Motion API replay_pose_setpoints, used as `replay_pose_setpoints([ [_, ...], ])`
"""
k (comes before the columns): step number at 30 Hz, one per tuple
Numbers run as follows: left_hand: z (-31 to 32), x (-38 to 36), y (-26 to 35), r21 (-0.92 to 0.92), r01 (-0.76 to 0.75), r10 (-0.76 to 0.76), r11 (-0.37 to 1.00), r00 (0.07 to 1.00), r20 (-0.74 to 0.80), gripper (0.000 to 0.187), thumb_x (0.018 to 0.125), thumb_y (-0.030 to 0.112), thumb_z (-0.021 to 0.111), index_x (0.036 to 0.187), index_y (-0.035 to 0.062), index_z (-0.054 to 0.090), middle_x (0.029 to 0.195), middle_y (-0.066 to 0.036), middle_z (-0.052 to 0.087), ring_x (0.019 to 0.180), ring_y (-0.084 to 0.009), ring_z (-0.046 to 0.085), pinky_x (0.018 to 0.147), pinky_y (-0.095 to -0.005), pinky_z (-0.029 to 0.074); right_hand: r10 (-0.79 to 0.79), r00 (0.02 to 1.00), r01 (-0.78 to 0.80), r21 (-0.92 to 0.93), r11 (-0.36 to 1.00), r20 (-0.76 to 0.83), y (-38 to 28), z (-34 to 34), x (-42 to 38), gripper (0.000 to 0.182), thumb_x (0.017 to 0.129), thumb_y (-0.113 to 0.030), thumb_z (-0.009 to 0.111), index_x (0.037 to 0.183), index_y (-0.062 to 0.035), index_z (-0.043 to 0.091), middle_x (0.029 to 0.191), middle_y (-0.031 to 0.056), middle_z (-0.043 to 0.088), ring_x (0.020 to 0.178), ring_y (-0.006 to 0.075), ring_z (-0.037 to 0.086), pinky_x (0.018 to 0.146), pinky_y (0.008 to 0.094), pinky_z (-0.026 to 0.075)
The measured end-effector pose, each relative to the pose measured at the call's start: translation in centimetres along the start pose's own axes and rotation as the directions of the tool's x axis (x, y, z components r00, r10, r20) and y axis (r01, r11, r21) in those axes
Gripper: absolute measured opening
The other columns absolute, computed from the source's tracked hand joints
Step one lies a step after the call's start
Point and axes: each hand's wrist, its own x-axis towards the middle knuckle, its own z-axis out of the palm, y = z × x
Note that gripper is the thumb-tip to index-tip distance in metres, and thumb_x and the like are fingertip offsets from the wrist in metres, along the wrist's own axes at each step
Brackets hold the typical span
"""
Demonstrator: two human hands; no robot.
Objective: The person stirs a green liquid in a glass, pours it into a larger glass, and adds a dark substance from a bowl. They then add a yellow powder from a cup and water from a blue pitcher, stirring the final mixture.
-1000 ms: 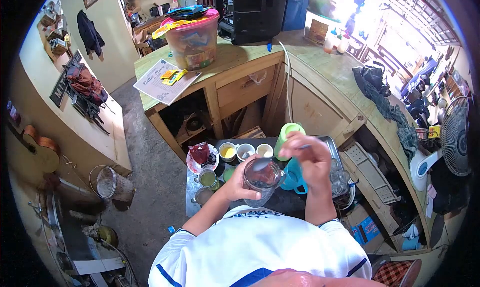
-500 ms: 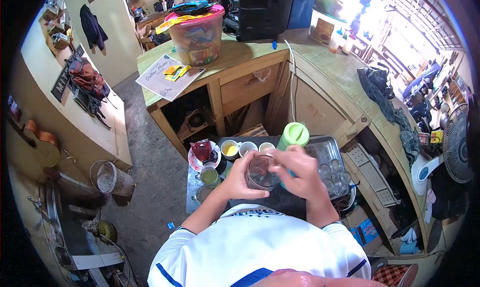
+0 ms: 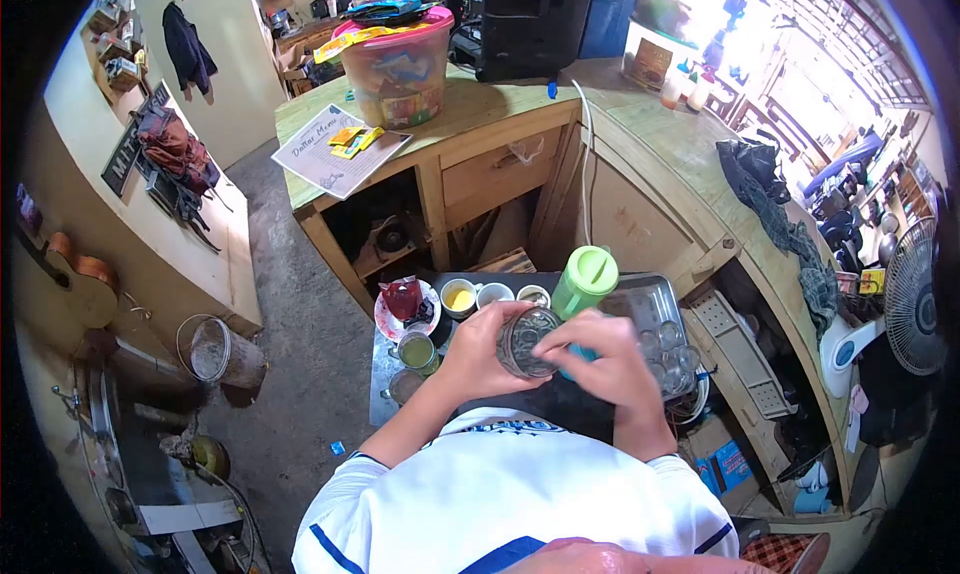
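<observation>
My left hand (image 3: 480, 354) is wrapped round a clear glass jar (image 3: 522, 346), tilted so its round mouth faces up toward me. Dark greenish stuff shows inside the glass. My right hand (image 3: 600, 359) is at the jar's mouth from the right, fingers pinched together and slightly smeared; what they hold, if anything, cannot be made out. Just beyond the hands stands a green-lidded pitcher (image 3: 588, 277). Left of it are a cup with yellow contents (image 3: 460, 298), a white cup (image 3: 494, 296) and another small cup (image 3: 534, 296).
A metal tray (image 3: 640, 299) with several upturned glasses (image 3: 668, 352) lies to the right. At left are a plate (image 3: 428, 324) with a dark red packet (image 3: 402, 300) and a glass mug of green liquid (image 3: 416, 352). A wooden counter (image 3: 500, 109) rises behind.
My right hand has come slightly lower, its fingers now over the jar's mouth. The jar has tipped a little, showing more of its inside. My left hand keeps its hold.
</observation>
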Motion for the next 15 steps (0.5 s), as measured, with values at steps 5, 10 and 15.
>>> replay_pose_setpoints([
  [5,1.2,-0.3,-1.4,0.013,-0.146,0.145,0.989,0.966,-0.212,0.078,0.058,0.030,0.090,0.119,0.0066,0.048,0.115,-0.015,0.062,0.107,-0.0315,0.060,0.094,-0.0436,0.045,0.425,0.859,-0.158,0.639,0.752,-0.287,-1.5,-1.3,-1.7,0.017,0.075,0.000,0.071,0.091,-0.0043,0.073,0.084,0.0094,0.072,0.075,0.0216,0.067,0.069,0.0290,0.050],
  [10,2.7,-0.4,-3.5,0.102,-0.296,0.311,0.950,0.852,-0.422,0.082,0.062,0.030,0.089,0.124,0.0073,0.041,0.121,-0.020,0.057,0.109,-0.0347,0.058,0.097,-0.0497,0.041,-0.108,0.992,0.112,0.050,0.992,-0.072,-2.9,1.6,-0.6,0.023,0.076,0.003,0.069,0.098,-0.0035,0.073,0.088,0.0105,0.072,0.072,0.0211,0.069,0.065,0.0288,0.052],
  [15,2.5,0.1,-2.8,0.244,-0.328,0.409,0.912,0.700,-0.585,0.096,0.063,0.034,0.090,0.132,0.0124,0.026,0.128,-0.018,0.047,0.117,-0.0325,0.051,0.102,-0.0490,0.038,0.063,0.996,-0.043,0.267,0.963,-0.066,-5.4,-1.4,-2.3,0.021,0.082,0.001,0.063,0.103,0.0016,0.070,0.092,0.0149,0.072,0.088,0.0247,0.071,0.077,0.0306,0.055],
])
